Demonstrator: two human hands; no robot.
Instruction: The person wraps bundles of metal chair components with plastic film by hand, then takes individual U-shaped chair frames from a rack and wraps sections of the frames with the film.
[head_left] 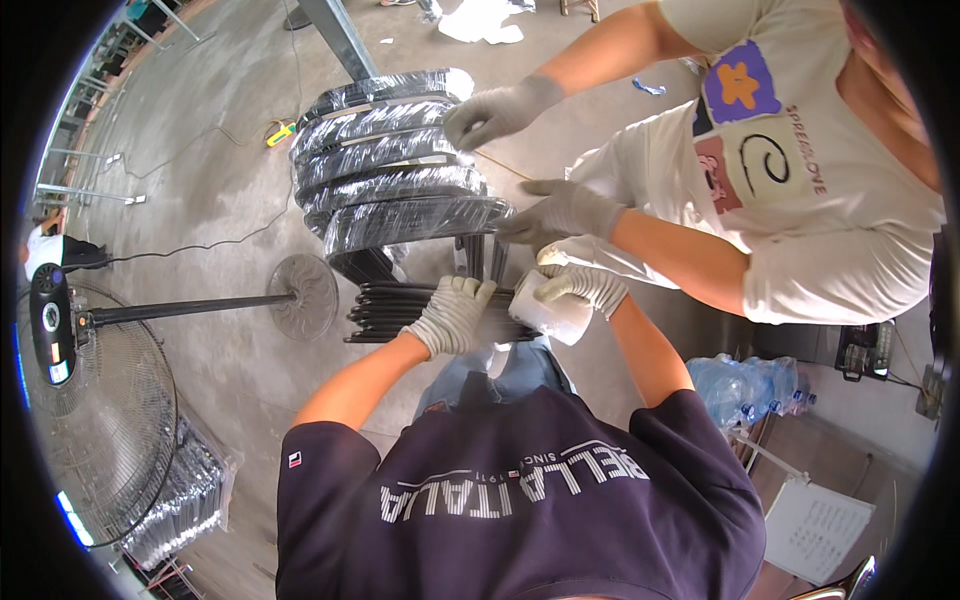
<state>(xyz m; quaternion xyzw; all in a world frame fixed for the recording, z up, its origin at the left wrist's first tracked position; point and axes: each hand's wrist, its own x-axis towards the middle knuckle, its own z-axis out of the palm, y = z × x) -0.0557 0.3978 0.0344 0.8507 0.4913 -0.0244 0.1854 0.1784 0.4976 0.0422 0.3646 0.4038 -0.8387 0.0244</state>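
- Two of my gloved hands meet at the middle of the picture: my left hand [452,313] is curled shut over the end of a bundle of thin black metal rods [400,310], and my right hand [583,287] is closed on a white roll of wrapping material [552,316], pressed against the same bundle.
- That bundle lies level just in front of my chest, directly under a stack of black curved parts sleeved in clear plastic film [395,165].
- A co-worker in a white printed T-shirt steadies that stack, with one grey-gloved hand [498,110] on its top and the other grey-gloved hand [563,212] at its lower right edge.
- To do this well, I judge that my left grip should stay firm so the rods do not fan out, while my right keeps the roll tight to them with even tension.
- I would keep my fingers apart from the co-worker's lower hand, which sits close above mine.
- At left, a black pedestal fan [90,400] lies on the concrete floor [200,130], well apart.
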